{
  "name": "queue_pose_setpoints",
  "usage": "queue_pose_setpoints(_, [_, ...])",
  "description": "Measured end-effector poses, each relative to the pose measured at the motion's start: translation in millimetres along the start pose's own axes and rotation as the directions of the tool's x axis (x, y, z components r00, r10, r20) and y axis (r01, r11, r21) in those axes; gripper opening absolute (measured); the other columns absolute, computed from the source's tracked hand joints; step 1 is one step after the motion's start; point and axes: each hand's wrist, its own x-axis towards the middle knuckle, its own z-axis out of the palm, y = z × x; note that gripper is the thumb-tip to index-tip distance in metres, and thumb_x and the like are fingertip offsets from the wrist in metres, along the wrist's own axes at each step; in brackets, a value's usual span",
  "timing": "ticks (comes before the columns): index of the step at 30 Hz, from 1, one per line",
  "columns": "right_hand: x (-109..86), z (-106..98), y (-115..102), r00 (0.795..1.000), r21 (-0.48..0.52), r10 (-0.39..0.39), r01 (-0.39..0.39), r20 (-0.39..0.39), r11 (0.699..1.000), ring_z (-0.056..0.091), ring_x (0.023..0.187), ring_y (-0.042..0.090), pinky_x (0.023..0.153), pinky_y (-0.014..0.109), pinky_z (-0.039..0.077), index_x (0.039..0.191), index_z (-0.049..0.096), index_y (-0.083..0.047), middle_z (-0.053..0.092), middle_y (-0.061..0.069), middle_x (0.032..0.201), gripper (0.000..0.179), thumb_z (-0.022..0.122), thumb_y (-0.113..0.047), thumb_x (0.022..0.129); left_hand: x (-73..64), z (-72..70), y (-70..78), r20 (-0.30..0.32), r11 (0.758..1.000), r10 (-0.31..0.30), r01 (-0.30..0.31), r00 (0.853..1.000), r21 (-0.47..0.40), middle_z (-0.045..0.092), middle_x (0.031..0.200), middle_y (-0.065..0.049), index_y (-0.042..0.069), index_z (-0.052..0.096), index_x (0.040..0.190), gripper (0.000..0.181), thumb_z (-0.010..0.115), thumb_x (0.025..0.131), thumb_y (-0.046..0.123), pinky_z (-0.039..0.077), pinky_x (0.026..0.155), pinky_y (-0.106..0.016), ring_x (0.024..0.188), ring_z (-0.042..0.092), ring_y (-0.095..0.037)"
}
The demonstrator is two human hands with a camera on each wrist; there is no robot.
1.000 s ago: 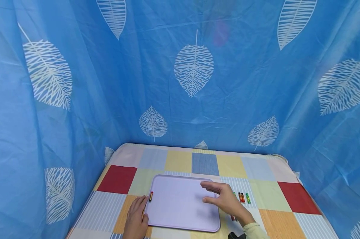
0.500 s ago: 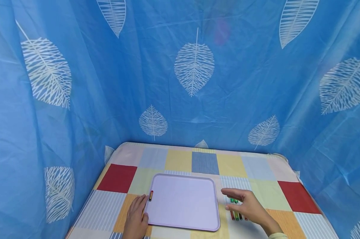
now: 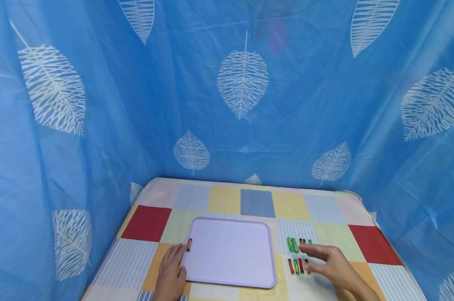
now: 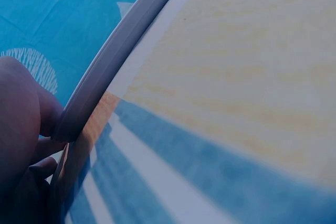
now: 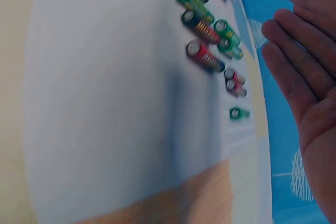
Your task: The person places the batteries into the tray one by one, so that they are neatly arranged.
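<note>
A pale lilac tray (image 3: pixel 230 253) lies on the checked tablecloth (image 3: pixel 257 202). One red battery (image 3: pixel 189 245) lies at the tray's left rim. My left hand (image 3: pixel 171 271) rests at that left rim, its fingers against the tray edge (image 4: pixel 105 72). Several green and red batteries (image 3: pixel 297 256) lie in two short rows right of the tray, seen closer in the right wrist view as batteries (image 5: pixel 207 30). My right hand (image 3: pixel 334 263) hovers just above them, fingers straight (image 5: pixel 299 66) and holding nothing.
Blue curtains with white leaf prints (image 3: pixel 243 83) close in the table at the back and both sides. The table's right edge (image 3: pixel 392 251) runs close to the right curtain.
My right hand has moved from above the tray's right part rightward to the batteries beside the tray. The left hand and the tray have stayed put.
</note>
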Motion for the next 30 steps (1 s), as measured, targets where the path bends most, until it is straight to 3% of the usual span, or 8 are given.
queue_pose_setpoints(7, [-8.0,-3.0,6.8,0.997,-0.009,0.075,-0.075,-0.01,0.997,0.072,0.128,0.041,0.1,0.039,0.067,0.139,0.074,-0.002,0.076,0.018,0.138,0.059,0.093,-0.02,0.086,-1.4,-0.3,2.2,-0.008,1.0,0.001,-0.001,1.0,0.0,0.058,0.156,-0.027,-0.002,0.062,0.15,0.062,0.063,0.088,-0.009,0.031,0.122,-0.076,0.152,0.04,-0.053])
queue_pose_setpoints(17, [-7.6,7.8,19.9,0.979,-0.066,0.186,-0.192,-0.086,0.979,0.069,0.132,0.036,0.102,0.04,0.066,0.137,0.078,-0.011,0.075,0.013,0.14,0.06,0.096,-0.018,0.08,-2.0,-0.7,3.5,-0.002,1.0,-0.005,0.005,1.0,0.009,0.057,0.156,-0.026,-0.002,0.061,0.15,0.062,0.063,0.088,-0.009,0.031,0.123,-0.076,0.152,0.04,-0.052])
queue_pose_setpoints(30, [-8.5,20.6,26.2,0.976,-0.189,0.178,-0.199,-0.124,0.962,0.07,0.129,0.029,0.105,0.047,0.064,0.136,0.079,-0.016,0.076,0.01,0.137,0.055,0.094,-0.017,0.083,-2.0,-3.6,6.4,0.041,0.999,-0.054,0.054,0.998,0.001,0.055,0.159,-0.026,-0.002,0.059,0.152,0.062,0.062,0.09,-0.009,0.027,0.126,-0.076,0.156,0.036,-0.052])
